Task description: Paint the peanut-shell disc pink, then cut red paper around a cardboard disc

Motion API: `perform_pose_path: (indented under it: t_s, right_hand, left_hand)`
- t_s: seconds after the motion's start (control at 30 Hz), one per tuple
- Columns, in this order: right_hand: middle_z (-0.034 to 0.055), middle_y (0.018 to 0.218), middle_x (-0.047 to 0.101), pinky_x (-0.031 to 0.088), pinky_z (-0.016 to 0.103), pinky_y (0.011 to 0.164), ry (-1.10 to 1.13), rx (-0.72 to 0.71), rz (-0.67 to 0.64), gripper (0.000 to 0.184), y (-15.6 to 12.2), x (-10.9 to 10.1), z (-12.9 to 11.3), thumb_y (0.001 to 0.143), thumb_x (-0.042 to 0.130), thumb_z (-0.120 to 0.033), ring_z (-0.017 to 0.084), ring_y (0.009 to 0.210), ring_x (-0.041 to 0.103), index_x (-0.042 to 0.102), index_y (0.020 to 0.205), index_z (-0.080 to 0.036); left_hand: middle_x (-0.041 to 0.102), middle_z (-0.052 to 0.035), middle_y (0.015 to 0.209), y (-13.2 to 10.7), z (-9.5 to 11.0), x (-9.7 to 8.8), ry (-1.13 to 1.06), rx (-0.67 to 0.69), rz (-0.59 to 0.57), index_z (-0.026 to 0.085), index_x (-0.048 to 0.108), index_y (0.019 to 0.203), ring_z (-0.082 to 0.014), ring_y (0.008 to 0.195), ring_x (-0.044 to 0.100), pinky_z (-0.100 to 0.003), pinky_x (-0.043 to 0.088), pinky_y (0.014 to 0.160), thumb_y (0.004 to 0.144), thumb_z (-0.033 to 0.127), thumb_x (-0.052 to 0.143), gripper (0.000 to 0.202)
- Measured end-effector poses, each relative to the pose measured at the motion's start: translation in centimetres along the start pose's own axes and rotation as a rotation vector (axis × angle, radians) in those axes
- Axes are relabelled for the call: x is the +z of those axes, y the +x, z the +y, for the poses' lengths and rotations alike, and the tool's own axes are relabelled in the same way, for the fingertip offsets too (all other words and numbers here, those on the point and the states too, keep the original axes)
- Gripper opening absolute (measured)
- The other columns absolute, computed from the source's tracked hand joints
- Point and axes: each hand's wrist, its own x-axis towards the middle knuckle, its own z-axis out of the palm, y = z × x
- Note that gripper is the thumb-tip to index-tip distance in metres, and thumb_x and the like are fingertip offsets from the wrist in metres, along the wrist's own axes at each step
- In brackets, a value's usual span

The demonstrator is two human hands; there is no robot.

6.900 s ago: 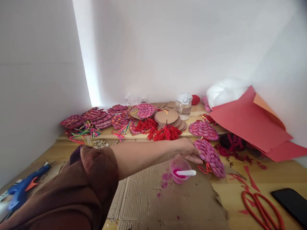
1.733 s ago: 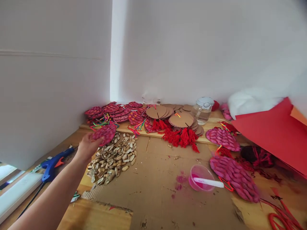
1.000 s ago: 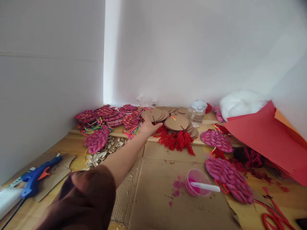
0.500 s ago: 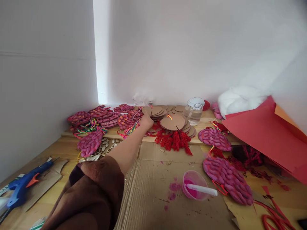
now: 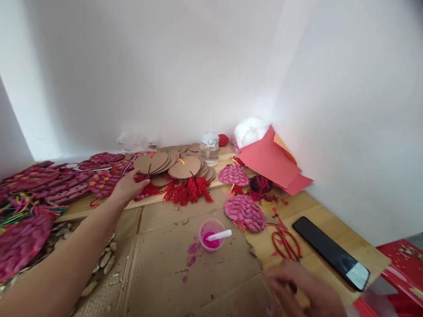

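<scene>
My left hand [image 5: 128, 188] reaches to the near edge of a round cardboard disc [image 5: 151, 163] with a red tassel [image 5: 151, 189]. Its fingers close around the disc's edge at the tassel's top. To the right lies another stack of cardboard discs [image 5: 185, 167] with a bushy red yarn tassel [image 5: 189, 190]. My right hand [image 5: 306, 288] is at the lower right, smeared by motion, near the red-handled scissors [image 5: 287, 242]; its grip cannot be made out. Between the hands stands a clear cup [image 5: 205, 231] of pink liquid with a white stick [image 5: 220, 235] in it.
Pink braided rounds [image 5: 245, 212] lie right of the cup, with more piled [image 5: 61, 182] at left beside seeds or shells [image 5: 105, 259]. A jar [image 5: 209, 149], white stuffing [image 5: 251, 131] and red paper sheets [image 5: 269, 160] stand behind. A black phone [image 5: 330, 252] lies near the right table edge.
The view has turned right, bringing the phone and my right hand into sight. My left hand has moved from the disc stack's side to its near edge by the red tassel.
</scene>
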Motion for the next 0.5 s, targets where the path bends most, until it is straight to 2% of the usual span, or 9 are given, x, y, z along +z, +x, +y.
perform_pose_path:
  t_s: [0.07,0.13,0.2,0.27,0.3,0.37,0.5]
  right_hand:
    - [0.0031,0.088,0.074,0.058,0.028,0.070,-0.212,0.051,0.118,0.015,3.1,-2.5,1.6,0.093,0.056,-0.031,0.019,0.078,0.070,0.070,0.098,-0.028]
    - [0.0075,0.094,0.073,0.055,0.035,0.087,-0.407,0.091,0.107,0.024,6.4,-4.2,4.5,0.096,0.051,-0.037,0.023,0.092,0.068,0.070,0.098,-0.023]
    - [0.0139,0.108,0.071,0.049,0.045,0.099,-0.500,0.174,0.112,0.029,9.3,-5.0,8.0,0.094,0.055,-0.036,0.030,0.107,0.062,0.069,0.110,-0.016]
    - [0.0200,0.118,0.067,0.046,0.050,0.102,-0.585,0.275,0.112,0.037,11.6,-5.1,11.2,0.093,0.059,-0.034,0.034,0.116,0.058,0.065,0.120,-0.010]
    - [0.0203,0.120,0.066,0.045,0.051,0.104,-0.616,0.316,0.102,0.039,12.5,-5.0,12.4,0.093,0.060,-0.035,0.034,0.118,0.057,0.064,0.123,-0.009]
    - [0.0132,0.124,0.064,0.046,0.052,0.104,-0.666,0.383,0.071,0.041,13.9,-4.7,14.1,0.093,0.062,-0.041,0.028,0.119,0.058,0.061,0.124,-0.014]
    - [0.0095,0.125,0.063,0.052,0.048,0.098,-0.704,0.440,0.000,0.034,15.7,-3.9,15.3,0.095,0.062,-0.041,0.024,0.113,0.062,0.063,0.120,-0.017]
  left_hand:
    - [0.068,-0.0102,0.131,-2.0,0.4,-0.9,0.027,0.045,0.007,0.017,0.058,0.131,-0.0399,0.126,0.059,-0.050,0.045,0.107,0.082,0.040,0.066,0.055]
    - [0.063,-0.0133,0.139,-4.3,0.7,-1.1,0.027,0.065,0.024,0.014,0.055,0.133,-0.0376,0.127,0.058,-0.052,0.044,0.107,0.085,0.044,0.061,0.057]
    - [0.070,-0.0120,0.128,-6.9,0.8,-0.7,-0.009,0.071,-0.001,0.016,0.056,0.132,-0.0312,0.112,0.068,-0.046,0.052,0.099,0.086,0.046,0.059,0.056]
    - [0.073,-0.0110,0.123,-9.6,0.7,0.0,-0.126,0.115,-0.083,0.018,0.060,0.128,-0.0273,0.110,0.070,-0.040,0.053,0.098,0.085,0.047,0.060,0.052]
    - [0.074,-0.0105,0.121,-10.9,0.6,0.3,-0.116,0.126,-0.102,0.019,0.063,0.126,-0.0277,0.111,0.070,-0.040,0.053,0.099,0.085,0.051,0.060,0.052]
    - [0.076,-0.0082,0.117,-13.4,0.6,0.6,-0.094,0.159,-0.152,0.024,0.066,0.125,-0.0290,0.113,0.069,-0.042,0.052,0.100,0.083,0.056,0.061,0.053]
    - [0.077,-0.0038,0.116,-17.5,0.4,-0.4,-0.113,0.189,-0.250,0.032,0.071,0.120,-0.0287,0.109,0.072,-0.040,0.055,0.098,0.081,0.062,0.062,0.050]
